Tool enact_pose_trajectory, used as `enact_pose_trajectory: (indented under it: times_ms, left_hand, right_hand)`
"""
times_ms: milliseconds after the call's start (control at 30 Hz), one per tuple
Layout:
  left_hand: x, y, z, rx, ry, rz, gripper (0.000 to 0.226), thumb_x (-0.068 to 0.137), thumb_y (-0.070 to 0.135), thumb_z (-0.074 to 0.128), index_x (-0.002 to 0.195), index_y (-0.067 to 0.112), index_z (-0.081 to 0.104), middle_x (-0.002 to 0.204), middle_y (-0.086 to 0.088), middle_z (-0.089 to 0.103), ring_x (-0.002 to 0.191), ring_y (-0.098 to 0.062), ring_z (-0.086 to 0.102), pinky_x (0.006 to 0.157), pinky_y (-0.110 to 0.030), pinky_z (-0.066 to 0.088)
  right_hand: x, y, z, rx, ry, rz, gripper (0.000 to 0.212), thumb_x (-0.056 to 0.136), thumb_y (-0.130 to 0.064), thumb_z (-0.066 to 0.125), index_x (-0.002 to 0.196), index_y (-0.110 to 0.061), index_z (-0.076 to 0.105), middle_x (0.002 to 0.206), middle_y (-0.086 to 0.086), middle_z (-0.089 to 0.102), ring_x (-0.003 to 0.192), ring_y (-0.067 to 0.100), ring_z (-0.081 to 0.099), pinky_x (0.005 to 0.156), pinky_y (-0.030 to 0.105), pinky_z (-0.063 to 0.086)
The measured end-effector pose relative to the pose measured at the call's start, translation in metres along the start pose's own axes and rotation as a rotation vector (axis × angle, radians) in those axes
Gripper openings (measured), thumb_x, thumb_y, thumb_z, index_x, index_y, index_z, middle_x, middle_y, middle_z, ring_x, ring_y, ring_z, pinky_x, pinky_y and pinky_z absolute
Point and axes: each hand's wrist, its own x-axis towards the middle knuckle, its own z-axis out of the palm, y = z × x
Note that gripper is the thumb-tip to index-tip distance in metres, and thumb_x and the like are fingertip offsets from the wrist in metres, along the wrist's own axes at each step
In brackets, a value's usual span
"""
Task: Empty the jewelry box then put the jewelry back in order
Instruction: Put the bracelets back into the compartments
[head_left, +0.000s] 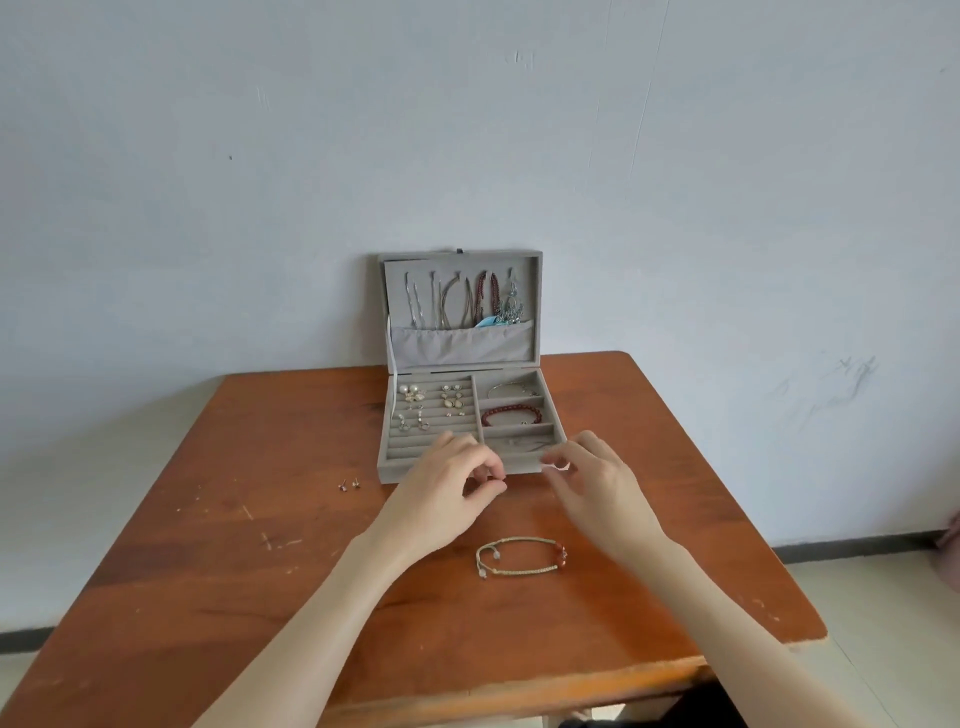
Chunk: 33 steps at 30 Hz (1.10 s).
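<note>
Two small stud earrings (349, 485) lie on the worn brown wooden desk (218, 545), well left of the left fingers and apart from the box. Grey velvet jewelry box (467, 415) sits open at the desk's far edge, lid upright against the wall; necklaces (467, 299) are hung inside the lid above a fabric pocket. Left compartment: ring rolls carrying pearl and gold-tone earrings (431, 402), just beyond the left fingers. Right compartments: thin silver chain bracelet (511, 388) at the back, dark red beaded bracelet (510, 414) in the next one, something thin and hard to make out in the front one.

Left hand (447, 483) is held at the box's front wall, fingers (491, 475) curled, thumb and forefinger pinched together; whether anything is gripped cannot be told. Right hand (587, 475) hovers just beside it, fingers (558, 460) loosely curled, a small pale object possibly pinched, too blurred to confirm.

Beige braided cord bracelet with orange-red beads (519, 557) lies flat on the desk, nearer than both hands, untouched.
</note>
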Motion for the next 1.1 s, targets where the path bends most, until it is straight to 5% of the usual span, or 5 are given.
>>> enact_pose_trajectory:
  times_ms: [300, 533, 700, 933, 1100]
  left_hand:
    - [-0.036, 0.009, -0.004, -0.15, -0.475, -0.135, 0.015, 0.077, 0.041, 0.069, 0.075, 0.039, 0.054, 0.091, 0.018, 0.046, 0.094, 0.002, 0.038, 0.087, -0.022, 0.036]
    - [-0.032, 0.014, 0.0, -0.091, -0.458, -0.123, 0.014, 0.09, 0.031, 0.055, 0.077, 0.033, 0.051, 0.093, 0.016, 0.045, 0.095, -0.002, 0.038, 0.089, -0.021, 0.032]
    - [-0.022, 0.025, -0.004, -0.236, -0.221, -0.188, 0.009, 0.093, 0.024, 0.051, 0.085, 0.026, 0.053, 0.083, 0.011, 0.059, 0.069, 0.008, 0.051, 0.066, -0.008, 0.038]
    - [-0.006, 0.034, 0.001, -0.369, -0.158, -0.247, 0.009, 0.094, 0.025, 0.049, 0.085, 0.025, 0.053, 0.071, 0.01, 0.062, 0.073, -0.01, 0.061, 0.069, -0.016, 0.044]
    - [0.015, 0.038, -0.005, -0.615, -0.227, -0.387, 0.012, 0.089, 0.029, 0.057, 0.093, 0.019, 0.063, 0.068, 0.009, 0.058, 0.059, 0.002, 0.052, 0.056, -0.012, 0.042]
  right_hand:
    - [-0.042, -0.006, -0.003, 0.208, -0.2, 0.06, 0.009, 0.086, -0.017, 0.062, 0.088, -0.02, 0.07, 0.09, -0.011, 0.062, 0.089, 0.007, 0.055, 0.08, 0.012, 0.042]
    - [-0.043, -0.006, -0.006, 0.224, -0.266, 0.068, 0.011, 0.088, -0.022, 0.059, 0.086, -0.021, 0.07, 0.091, -0.014, 0.064, 0.094, 0.007, 0.052, 0.082, 0.012, 0.037]
    - [-0.044, -0.009, -0.015, 0.34, -0.351, 0.109, 0.011, 0.086, -0.031, 0.062, 0.088, -0.023, 0.07, 0.09, -0.016, 0.065, 0.094, 0.002, 0.051, 0.087, 0.018, 0.038]
    - [-0.041, -0.01, -0.019, 0.494, -0.326, 0.242, 0.01, 0.087, -0.017, 0.062, 0.079, -0.014, 0.067, 0.078, -0.009, 0.064, 0.069, -0.004, 0.053, 0.071, 0.009, 0.04]
    - [-0.027, 0.003, -0.034, 0.765, -0.219, 0.419, 0.013, 0.09, -0.008, 0.054, 0.08, -0.004, 0.06, 0.071, 0.001, 0.063, 0.063, 0.01, 0.051, 0.064, 0.019, 0.044]
